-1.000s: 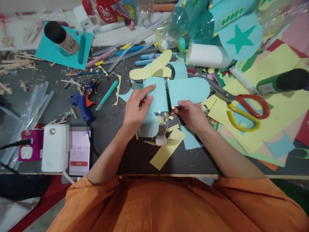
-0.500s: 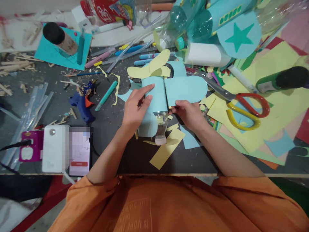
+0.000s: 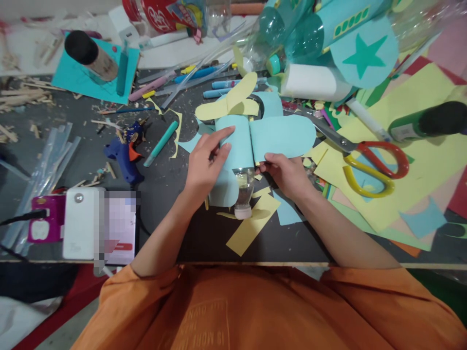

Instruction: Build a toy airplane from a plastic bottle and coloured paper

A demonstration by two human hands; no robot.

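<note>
Pale blue paper (image 3: 239,143) wrapped the bottle (image 3: 243,187) under the left hand (image 3: 204,167), whose fingers lay spread flat on it. The right hand (image 3: 288,172) pinched the wing cutout (image 3: 284,136) at its near corner. It had slid the cutout inward, closing the gap so its edge met the wrap

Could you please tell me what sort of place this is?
Probably a craft workbench: a blue hot-glue gun, red-and-yellow-handled metal scissors and loose yellow paper sheets lie around a clear plastic bottle wrapped in light-blue paper.

Orange printed T-shirt, bare forearms
</note>
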